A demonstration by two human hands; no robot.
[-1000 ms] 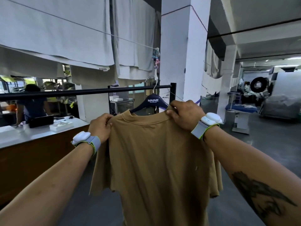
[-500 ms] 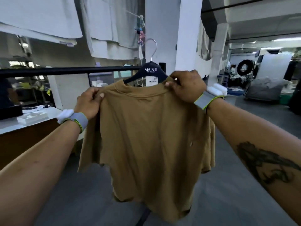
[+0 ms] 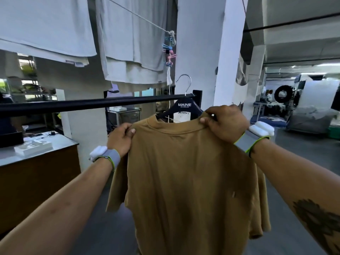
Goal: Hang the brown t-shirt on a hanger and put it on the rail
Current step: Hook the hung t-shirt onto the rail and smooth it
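The brown t-shirt (image 3: 189, 173) hangs in front of me on a dark hanger (image 3: 184, 106) marked MAINE. My left hand (image 3: 120, 138) pinches the shirt's left shoulder. My right hand (image 3: 227, 124) grips the right shoulder together with the hanger's arm. The metal hook rises above the black rail (image 3: 73, 105), near the rail's right end post. Whether the hook rests on the rail cannot be told. The hanger's arms are mostly hidden inside the shirt.
A wooden counter (image 3: 36, 173) with a grey top and a white tray (image 3: 33, 147) stands at the left. White sheets (image 3: 46, 28) hang overhead on a line with clips. A white pillar (image 3: 202, 52) rises behind the rail. Grey floor lies below, with machines and people far right.
The shirt and hanger have been lifted from below the rail up toward it; the hook now stands above rail height. Both hands keep their grip on the shoulders.
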